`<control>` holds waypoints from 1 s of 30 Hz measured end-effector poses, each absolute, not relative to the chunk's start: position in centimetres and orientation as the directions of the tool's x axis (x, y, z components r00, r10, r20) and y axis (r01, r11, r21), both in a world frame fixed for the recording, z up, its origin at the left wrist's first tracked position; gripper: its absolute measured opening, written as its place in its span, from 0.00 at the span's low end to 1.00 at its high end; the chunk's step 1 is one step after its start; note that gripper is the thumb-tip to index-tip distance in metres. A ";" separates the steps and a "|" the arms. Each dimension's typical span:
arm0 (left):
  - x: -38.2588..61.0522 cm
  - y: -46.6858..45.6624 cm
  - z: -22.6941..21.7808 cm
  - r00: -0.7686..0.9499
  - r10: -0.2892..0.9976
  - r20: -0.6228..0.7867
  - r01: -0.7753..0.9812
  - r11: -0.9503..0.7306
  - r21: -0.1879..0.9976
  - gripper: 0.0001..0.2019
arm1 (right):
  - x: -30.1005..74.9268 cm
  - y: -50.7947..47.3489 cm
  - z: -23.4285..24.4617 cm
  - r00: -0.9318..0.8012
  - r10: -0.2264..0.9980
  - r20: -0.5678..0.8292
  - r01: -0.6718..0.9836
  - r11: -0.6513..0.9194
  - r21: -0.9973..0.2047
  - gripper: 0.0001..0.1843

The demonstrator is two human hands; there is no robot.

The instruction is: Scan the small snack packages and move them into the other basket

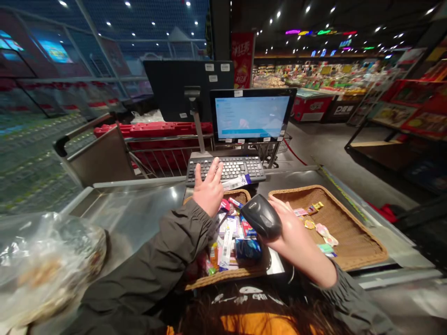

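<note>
My left hand [208, 188] reaches forward with its fingers spread over the left part of the black keyboard [240, 168]. A small white and blue packet [237, 182] lies on the keyboard's front edge beside that hand. My right hand [284, 228] grips a black handheld barcode scanner [261, 215] above the gap between two wicker trays. The near tray [226, 274] is packed with several small packaged goods. The right tray [352, 232] holds a few small sweets and packets [319, 225] along its left side.
A lit monitor [252, 115] stands behind the keyboard, with a second screen's dark back [174, 88] to its left. A steel checkout counter [139, 209] spreads left. A plastic bag of goods [42, 265] lies at the near left. Red shopping carts [157, 139] stand beyond.
</note>
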State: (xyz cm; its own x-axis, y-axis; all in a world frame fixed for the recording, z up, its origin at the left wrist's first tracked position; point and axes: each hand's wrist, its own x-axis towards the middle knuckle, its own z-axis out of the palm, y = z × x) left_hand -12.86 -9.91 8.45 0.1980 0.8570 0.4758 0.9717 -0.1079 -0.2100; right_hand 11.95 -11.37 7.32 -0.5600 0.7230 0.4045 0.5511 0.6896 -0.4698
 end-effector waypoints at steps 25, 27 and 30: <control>-13.6 -9.9 8.3 0.226 0.852 0.473 0.968 -0.143 -0.204 0.16 | 11.3 -11.8 6.9 -0.549 0.718 0.428 0.536 0.695 -0.479 0.21; -13.7 -9.8 8.2 0.223 0.848 0.481 0.969 -0.142 -0.200 0.15 | 11.3 -11.8 6.8 -0.550 0.715 0.432 0.534 0.698 -0.477 0.24; -13.8 -9.7 8.1 0.223 0.842 0.492 0.968 -0.133 -0.211 0.14 | 11.5 -11.7 6.7 -0.553 0.716 0.425 0.531 0.696 -0.482 0.25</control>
